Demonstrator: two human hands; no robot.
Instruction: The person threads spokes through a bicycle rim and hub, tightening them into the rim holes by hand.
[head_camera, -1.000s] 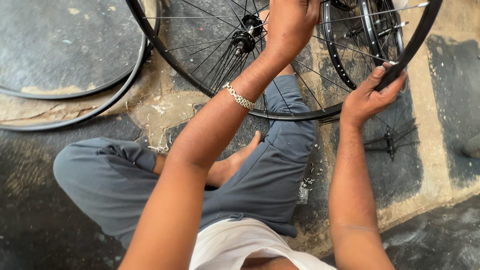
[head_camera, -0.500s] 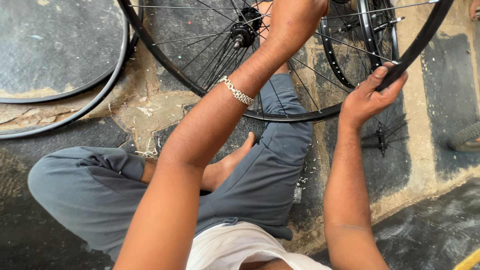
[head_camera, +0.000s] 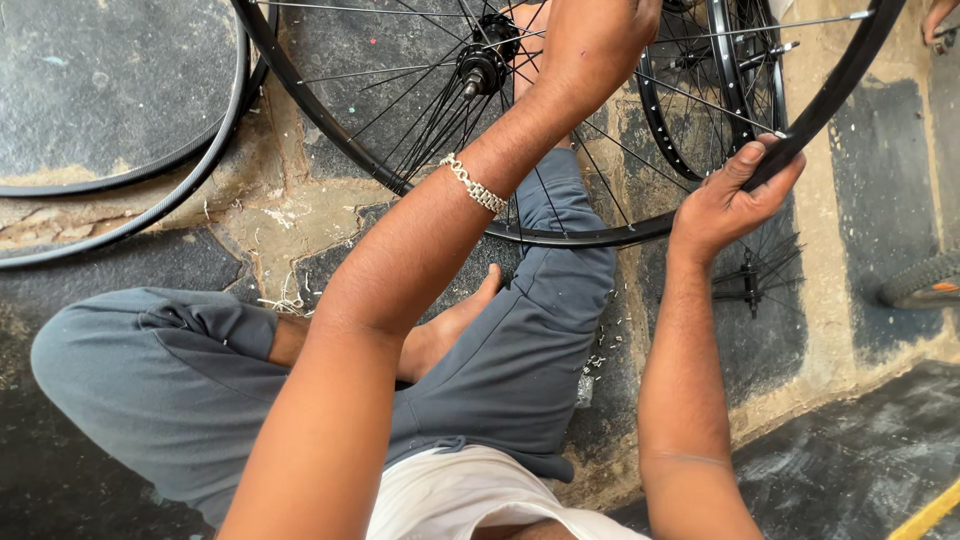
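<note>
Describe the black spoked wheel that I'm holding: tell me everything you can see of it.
The wheel is a bare black rim, seemingly metal, with thin silver and black spokes running to a dark hub with a protruding axle. No tyre is fitted. It is held tilted above the person's crossed legs and the stone floor. The right hand grips the rim's right side; the left hand reaches among the spokes near the hub. Its top is cut off.

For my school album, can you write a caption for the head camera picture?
Seated person's right hand grips a black bicycle wheel rim; left hand reaches among its spokes.
</note>
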